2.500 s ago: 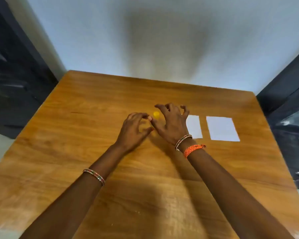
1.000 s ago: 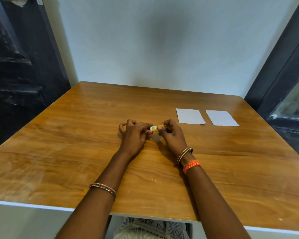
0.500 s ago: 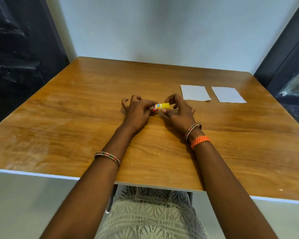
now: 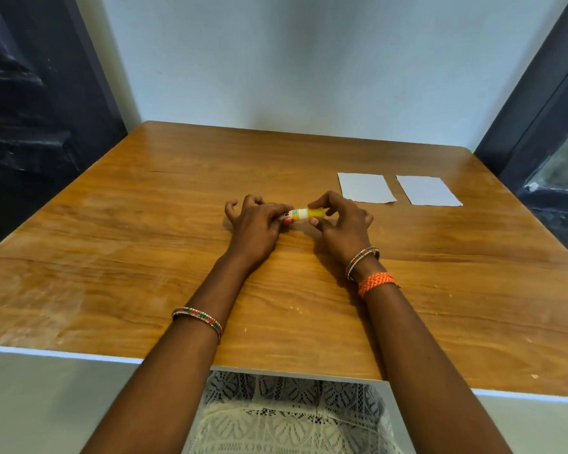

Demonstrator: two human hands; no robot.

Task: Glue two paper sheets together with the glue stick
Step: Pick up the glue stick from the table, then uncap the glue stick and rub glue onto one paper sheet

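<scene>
A small yellow glue stick point(image 4: 304, 213) lies sideways just above the wooden table point(image 4: 145, 231), held between both hands. My left hand point(image 4: 254, 226) pinches its left end with thumb and fingers. My right hand point(image 4: 340, 222) pinches the yellow right end, the cap side. Two white paper sheets lie flat side by side at the right rear: the nearer-left sheet point(image 4: 365, 188) and the right sheet point(image 4: 427, 190). Neither hand touches the sheets.
A pale wall stands behind the table. Dark panels flank it at the left point(image 4: 30, 109) and the right point(image 4: 548, 126). The table's white front edge point(image 4: 63, 355) runs close to my body.
Both hands took hold of the glue stick, which now lies sideways between them. My view dropped and steadied; the stick's exposed length between the fingers has grown slightly.
</scene>
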